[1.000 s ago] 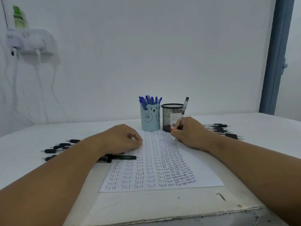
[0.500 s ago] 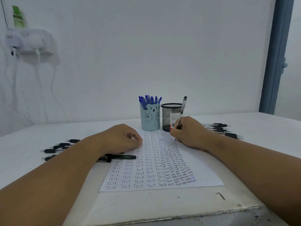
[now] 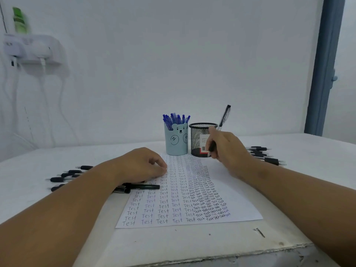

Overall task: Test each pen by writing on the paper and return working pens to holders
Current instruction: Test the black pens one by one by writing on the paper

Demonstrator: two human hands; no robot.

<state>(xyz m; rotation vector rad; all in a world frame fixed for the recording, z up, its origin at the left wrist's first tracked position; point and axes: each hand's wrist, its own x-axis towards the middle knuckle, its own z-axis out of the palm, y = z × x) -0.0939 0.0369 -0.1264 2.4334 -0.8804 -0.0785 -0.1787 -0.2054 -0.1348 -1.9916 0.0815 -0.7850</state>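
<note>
The right hand (image 3: 229,151) grasps a black pen (image 3: 221,124) between thumb and fingers, its dark grip section in the fingers and its capped end tilted up toward 1 o'clock. The tip points down just above the far right corner of the paper (image 3: 238,201); whether it touches the sheet cannot be told. Directly at 9 o'clock of this hand stands the black mesh holder (image 3: 198,139), partly hidden by the fingers, with a white barcode label on its side. Just beside the mesh holder, again at 9 o'clock, stands the light blue bear holder (image 3: 176,140), filled with upright blue pens (image 3: 176,119).

The left hand (image 3: 142,165) rests on the left edge of the paper with its fingers loosely curled and holding nothing, fingertips down on the sheet. At 6 o'clock of this hand a dark pen (image 3: 143,187) lies crosswise, its end over the paper's left margin. The sheet is covered in columns of the handwritten word "Test", larger on the left and smaller and crowded toward the right.

Farther out, at 9 o'clock of the left hand, a group of black pens (image 3: 67,175) lies on the white worktop (image 3: 308,151). At 3 o'clock of the right hand a second group of black pens (image 3: 264,155) lies side by side. A small dark nail-like piece (image 3: 260,232) lies near the worktop's front edge, at 5 o'clock of the paper.
</note>
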